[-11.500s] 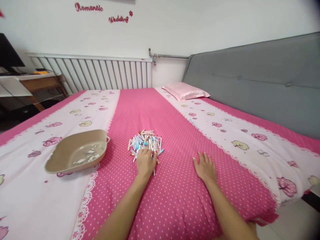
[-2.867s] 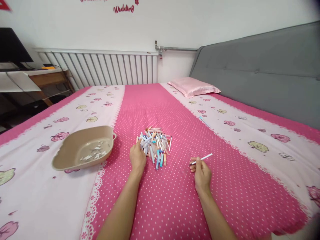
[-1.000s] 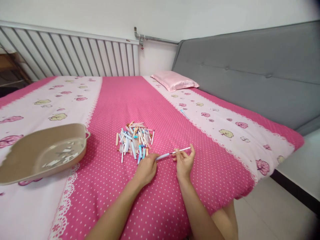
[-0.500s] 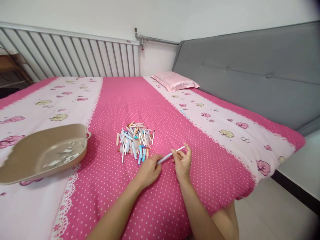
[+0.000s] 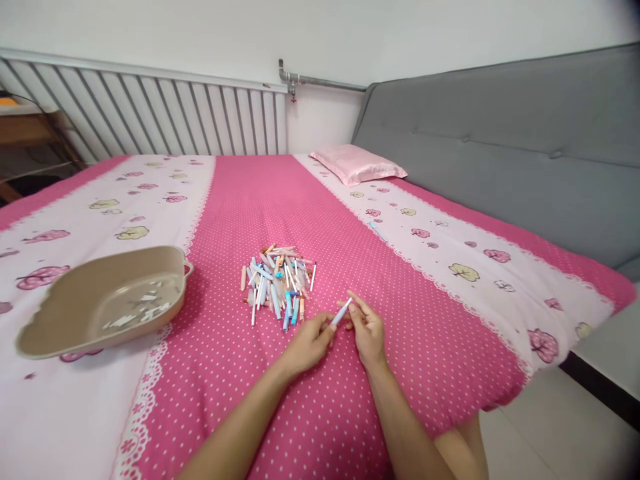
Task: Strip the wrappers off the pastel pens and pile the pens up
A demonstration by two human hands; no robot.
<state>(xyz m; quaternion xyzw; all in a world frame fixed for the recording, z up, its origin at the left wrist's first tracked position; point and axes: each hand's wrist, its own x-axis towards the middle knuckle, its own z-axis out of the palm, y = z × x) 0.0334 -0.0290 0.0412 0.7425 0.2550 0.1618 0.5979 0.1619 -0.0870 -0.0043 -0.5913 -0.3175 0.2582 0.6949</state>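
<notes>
My left hand [image 5: 311, 341] is closed round the lower part of a pale lilac pen barrel [image 5: 341, 315], tilted up to the right. A short length of slim white stick [image 5: 349, 302], which looks like a refill, sticks out of its upper end. The fingers of my right hand [image 5: 367, 330] pinch at that end, with the index finger reaching past it. Just beyond my left hand lies a loose pile of pen parts [image 5: 277, 283], among them barrels, caps and white sticks in blue, peach and white.
A beige plastic basin [image 5: 70, 287] with several small white and grey pieces stands at the left on the pink dotted bedspread [image 5: 250, 193]. A single blue pen part [image 5: 379, 231] lies farther right. Behind are a pink pillow [image 5: 357, 165], a grey headboard [image 5: 500, 127] and a radiator [image 5: 165, 117].
The white stick now protrudes much less from the barrel, and my hands have come closer together. The view has shifted slightly left.
</notes>
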